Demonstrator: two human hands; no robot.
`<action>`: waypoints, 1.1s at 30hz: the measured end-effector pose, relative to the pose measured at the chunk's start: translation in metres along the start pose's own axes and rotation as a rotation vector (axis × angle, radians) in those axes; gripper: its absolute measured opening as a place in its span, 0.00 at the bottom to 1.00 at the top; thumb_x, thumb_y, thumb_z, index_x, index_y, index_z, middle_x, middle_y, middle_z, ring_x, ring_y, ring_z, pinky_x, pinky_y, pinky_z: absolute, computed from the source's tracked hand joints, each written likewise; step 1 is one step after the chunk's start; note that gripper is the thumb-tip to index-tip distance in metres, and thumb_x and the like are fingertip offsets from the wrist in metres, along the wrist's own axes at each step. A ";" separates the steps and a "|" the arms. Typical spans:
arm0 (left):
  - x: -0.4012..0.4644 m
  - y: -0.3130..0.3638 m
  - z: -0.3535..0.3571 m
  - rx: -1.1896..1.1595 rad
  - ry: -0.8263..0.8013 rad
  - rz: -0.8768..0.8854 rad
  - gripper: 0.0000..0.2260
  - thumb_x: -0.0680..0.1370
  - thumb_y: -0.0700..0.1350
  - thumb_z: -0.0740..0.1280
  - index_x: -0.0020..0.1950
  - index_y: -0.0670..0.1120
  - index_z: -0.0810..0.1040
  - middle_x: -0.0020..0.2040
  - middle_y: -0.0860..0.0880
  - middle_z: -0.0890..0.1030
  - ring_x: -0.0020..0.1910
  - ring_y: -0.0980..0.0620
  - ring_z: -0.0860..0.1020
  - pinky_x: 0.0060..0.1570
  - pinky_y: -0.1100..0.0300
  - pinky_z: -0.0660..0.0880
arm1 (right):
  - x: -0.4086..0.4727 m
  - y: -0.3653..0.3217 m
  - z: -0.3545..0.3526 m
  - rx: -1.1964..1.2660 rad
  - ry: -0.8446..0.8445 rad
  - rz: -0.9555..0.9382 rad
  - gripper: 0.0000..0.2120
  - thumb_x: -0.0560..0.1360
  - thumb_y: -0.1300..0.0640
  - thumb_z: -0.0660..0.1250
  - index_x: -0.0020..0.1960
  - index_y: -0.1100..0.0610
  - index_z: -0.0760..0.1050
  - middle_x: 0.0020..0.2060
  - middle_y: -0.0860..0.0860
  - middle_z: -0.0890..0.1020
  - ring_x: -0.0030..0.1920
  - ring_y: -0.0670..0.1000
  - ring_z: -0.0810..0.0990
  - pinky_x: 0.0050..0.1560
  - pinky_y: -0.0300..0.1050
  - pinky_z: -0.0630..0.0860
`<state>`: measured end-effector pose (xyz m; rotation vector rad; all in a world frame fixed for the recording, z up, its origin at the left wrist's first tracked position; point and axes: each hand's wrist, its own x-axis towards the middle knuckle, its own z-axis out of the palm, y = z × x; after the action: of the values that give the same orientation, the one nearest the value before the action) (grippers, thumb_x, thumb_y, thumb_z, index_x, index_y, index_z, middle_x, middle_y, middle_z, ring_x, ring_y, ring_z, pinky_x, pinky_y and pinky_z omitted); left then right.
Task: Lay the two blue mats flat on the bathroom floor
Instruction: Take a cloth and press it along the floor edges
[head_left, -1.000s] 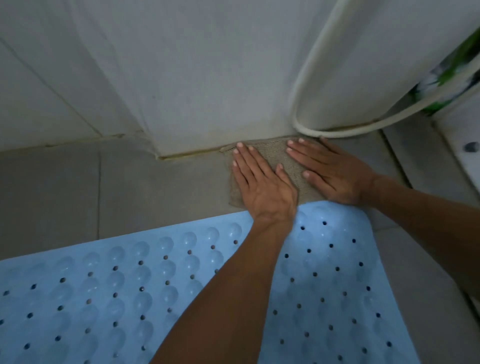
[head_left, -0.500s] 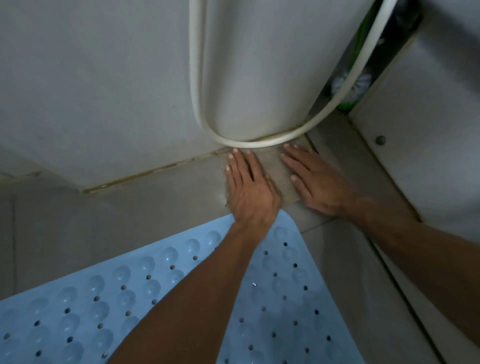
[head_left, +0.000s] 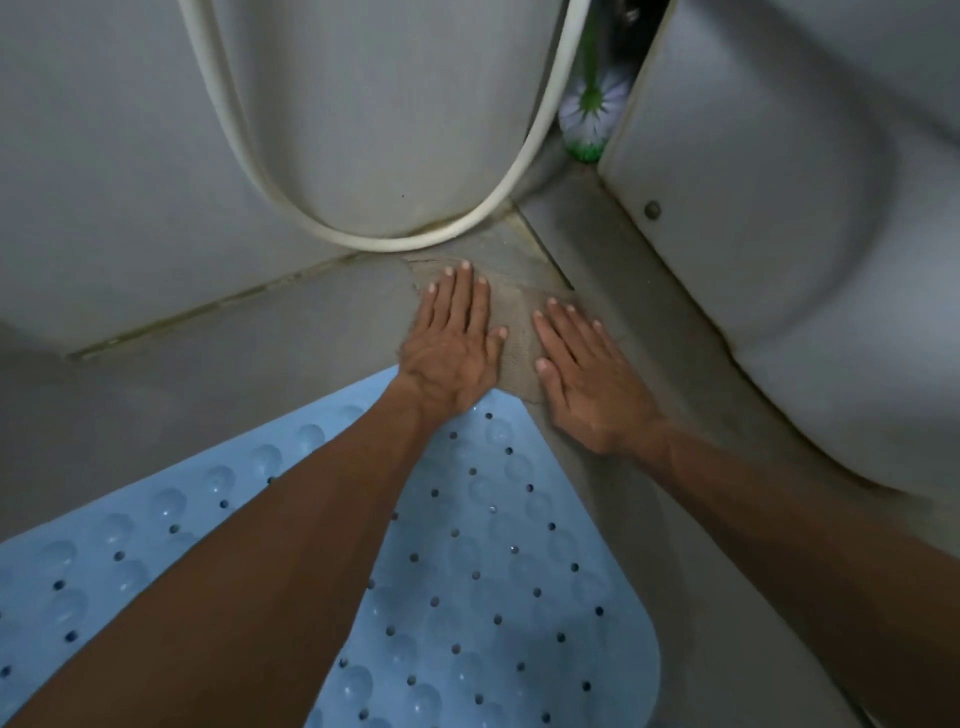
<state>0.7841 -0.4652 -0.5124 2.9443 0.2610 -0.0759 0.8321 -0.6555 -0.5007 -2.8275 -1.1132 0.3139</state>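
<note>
A light blue rubber mat (head_left: 483, 582) with suction bumps and small holes lies flat on the grey tile floor, filling the lower part of the view. Only this one blue mat is in sight. Past its far corner a small beige cloth (head_left: 519, 332) lies on the floor in the corner by the wall. My left hand (head_left: 452, 343) presses flat on the cloth's left side, fingers spread. My right hand (head_left: 587, 379) rests flat on its right edge and the floor, palm down. Neither hand grips anything.
A white hose (head_left: 363, 236) loops down the grey wall to the floor just beyond the cloth. A white and green toilet brush (head_left: 589, 117) stands in the far corner. A pale panel with a screw (head_left: 652, 209) runs along the right side.
The view has swung so the corner and brush show more. Both hands have stayed flat on the beige cloth, with the right hand drawn slightly back toward me.
</note>
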 end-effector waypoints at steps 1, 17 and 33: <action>-0.002 0.006 -0.001 0.006 -0.008 0.037 0.29 0.83 0.55 0.42 0.79 0.40 0.45 0.79 0.40 0.43 0.79 0.43 0.43 0.76 0.50 0.39 | -0.014 -0.001 0.003 0.010 0.008 0.028 0.28 0.84 0.46 0.42 0.82 0.53 0.44 0.82 0.50 0.45 0.81 0.48 0.42 0.80 0.50 0.41; -0.106 0.137 0.033 0.031 -0.050 0.437 0.30 0.81 0.56 0.40 0.79 0.41 0.53 0.79 0.41 0.51 0.79 0.44 0.49 0.76 0.47 0.51 | -0.233 0.006 0.032 -0.058 0.143 0.322 0.29 0.81 0.47 0.51 0.77 0.61 0.64 0.77 0.58 0.66 0.77 0.57 0.63 0.78 0.56 0.53; -0.102 0.135 0.028 0.035 -0.091 0.451 0.28 0.81 0.56 0.37 0.80 0.46 0.44 0.80 0.48 0.43 0.78 0.53 0.40 0.77 0.51 0.42 | -0.209 0.043 0.033 -0.013 0.117 -0.034 0.33 0.82 0.48 0.49 0.81 0.63 0.46 0.81 0.59 0.49 0.81 0.55 0.44 0.80 0.54 0.47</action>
<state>0.7070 -0.6188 -0.5089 2.9430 -0.4202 -0.1511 0.7039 -0.8291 -0.5062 -2.7936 -1.1421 0.1369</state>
